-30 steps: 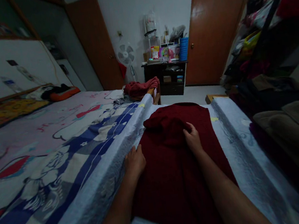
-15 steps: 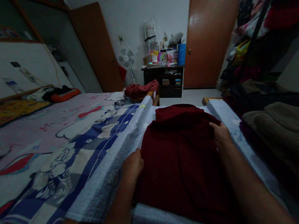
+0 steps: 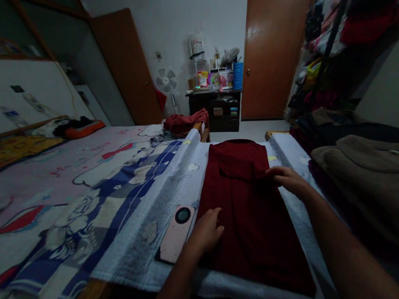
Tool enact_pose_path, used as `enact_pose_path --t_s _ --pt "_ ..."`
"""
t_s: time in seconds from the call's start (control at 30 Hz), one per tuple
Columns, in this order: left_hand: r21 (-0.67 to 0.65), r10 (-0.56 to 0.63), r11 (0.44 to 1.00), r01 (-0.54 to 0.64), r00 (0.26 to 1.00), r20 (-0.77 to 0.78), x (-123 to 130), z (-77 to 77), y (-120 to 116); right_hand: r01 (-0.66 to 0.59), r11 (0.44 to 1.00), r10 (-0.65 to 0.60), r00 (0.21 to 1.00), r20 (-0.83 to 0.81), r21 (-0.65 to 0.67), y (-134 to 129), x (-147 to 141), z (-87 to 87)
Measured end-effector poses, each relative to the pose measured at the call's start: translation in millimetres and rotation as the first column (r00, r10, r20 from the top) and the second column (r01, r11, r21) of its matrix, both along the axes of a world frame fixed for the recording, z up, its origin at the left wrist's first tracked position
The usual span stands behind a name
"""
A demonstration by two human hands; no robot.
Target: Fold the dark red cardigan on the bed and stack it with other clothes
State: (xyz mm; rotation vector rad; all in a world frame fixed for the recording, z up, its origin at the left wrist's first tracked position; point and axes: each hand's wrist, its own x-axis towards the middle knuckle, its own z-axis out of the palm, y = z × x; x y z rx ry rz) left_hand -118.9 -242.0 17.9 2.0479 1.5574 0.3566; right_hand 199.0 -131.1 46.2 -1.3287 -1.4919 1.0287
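A dark red garment (image 3: 246,222), folded into a long rectangle, lies on the pale blue patterned cloth in front of me. My left hand (image 3: 208,229) rests on its left side, fingers apart and slightly bent. At the upper right, my right hand (image 3: 288,179) pinches a fold near the garment's edge between thumb and fingers. A pink phone (image 3: 177,235) with a round dark camera ring lies face down to the left, close to my left forearm.
On the left is a bed with a pink printed sheet (image 3: 48,174) and a blue-and-white checked cloth (image 3: 118,199). Brown and dark clothes (image 3: 372,176) are piled on the right. A reddish cloth (image 3: 184,122), a fan (image 3: 167,81) and a dark cabinet (image 3: 215,113) stand farther back.
Both hands have moved inward from the garment's sides, and its side parts now lie folded in, making it narrower. My left hand has let go of the edge. The phone has come into view.
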Motion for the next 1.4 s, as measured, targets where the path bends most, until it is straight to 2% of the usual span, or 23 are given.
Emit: enact_pose_path --t_s 0.07,0.1,0.13,0.2,0.27,0.4,0.53,0.6,0.63,0.8,0.93,1.07,1.13,1.2,1.3,1.4 --pt "-0.064 -0.063 0.996 0.062 0.998 -0.014 2 -5.9 -5 -0.176 0.978 0.192 0.970 0.150 -0.115 -7 1 -5.1" --pt "-0.066 -0.070 0.995 0.070 0.998 -0.005 1 -7.8 -6 -0.196 0.971 0.220 0.957 0.190 -0.134 -9 1 -8.1" --pt "-0.041 -0.062 0.997 0.063 0.998 0.011 0 -9.1 -6 -0.176 0.976 0.201 0.954 0.220 -0.130 -9 1 -11.5" --pt "0.054 -0.010 0.999 0.008 0.999 0.033 -4 -9.5 -3 -0.062 0.995 0.081 0.952 0.296 -0.073 -4 -1 -19.0" --pt "0.148 0.049 0.988 -0.049 0.999 0.002 -6 -7.9 5 0.054 0.999 -0.050 0.906 0.421 0.004 3 -5 -27.1" --pt "0.267 0.155 0.957 -0.111 0.976 -0.152 1 -4.8 28 0.161 0.984 -0.173 0.741 0.649 0.079 11 -17 -41.6" --pt "0.258 0.304 0.939 -0.225 0.895 -0.326 16 -9.9 42 0.244 0.965 -0.220 0.552 0.804 0.097 8 -26 -51.9" --pt "0.232 0.327 0.939 -0.255 0.871 -0.367 21 -14.1 44 0.260 0.959 -0.237 0.504 0.830 0.116 6 -26 -54.7" --pt "0.213 0.323 0.942 -0.259 0.869 -0.375 22 -15.9 45 0.255 0.959 -0.241 0.516 0.822 0.121 6 -26 -55.2" --pt "0.139 0.307 0.951 -0.276 0.895 -0.322 11 -16.0 50 0.195 0.971 -0.236 0.685 0.689 0.139 17 -21 -44.3" --pt "0.142 0.292 0.951 -0.273 0.948 -0.128 3 -1.4 54 0.223 0.954 -0.294 0.831 0.472 0.201 29 -17 -23.6" --pt "0.147 0.253 0.951 -0.272 0.958 0.131 14 14.1 52 0.299 0.932 -0.333 0.930 0.157 0.206 32 -5 0.7" --pt "0.145 0.229 0.953 -0.266 0.946 0.231 26 14.1 49 0.343 0.919 -0.354 0.935 0.025 0.197 32 6 8.5" --pt "0.140 0.195 0.961 -0.240 0.941 0.275 39 6.3 45 0.407 0.888 -0.411 0.911 -0.027 0.214 30 19 10.2" --pt "0.105 0.140 0.980 -0.170 0.959 0.247 55 -16.5 36 0.488 0.835 -0.532 0.832 0.153 0.253 26 39 1.7" --pt "0.076 0.118 0.988 -0.135 0.974 0.195 61 -38.1 27 0.500 0.832 -0.555 0.747 0.366 0.241 17 49 -13.5"
